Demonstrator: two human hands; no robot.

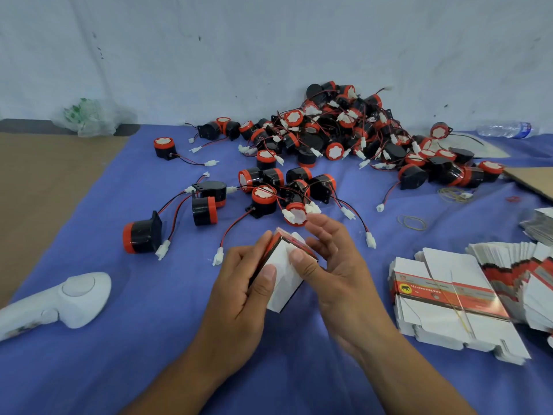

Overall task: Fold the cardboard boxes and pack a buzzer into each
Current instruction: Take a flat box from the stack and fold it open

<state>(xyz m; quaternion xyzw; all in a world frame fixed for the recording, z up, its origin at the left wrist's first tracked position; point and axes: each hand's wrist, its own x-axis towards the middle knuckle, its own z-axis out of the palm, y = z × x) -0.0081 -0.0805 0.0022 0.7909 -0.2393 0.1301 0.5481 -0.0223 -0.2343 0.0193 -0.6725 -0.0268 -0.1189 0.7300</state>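
A small white cardboard box [282, 275] with red and black print is held above the blue cloth, partly folded. My left hand [242, 283] grips its left side, thumb on the white face. My right hand [332, 259] pinches the box's right flap with thumb and fingers. A large heap of black and red buzzers [344, 130] with red-black wires lies at the back. Several loose buzzers [263, 190] lie just beyond my hands. One buzzer [142, 236] lies alone at the left. A stack of flat unfolded boxes [449, 298] sits at the right.
A white hand-held controller [68, 298] lies at the lower left on the blue cloth [134, 354]. Rubber bands [411, 222] lie at the right. A plastic bottle [505, 129] and a crumpled bag [89, 116] rest against the back wall. Brown cardboard [36, 181] covers the left.
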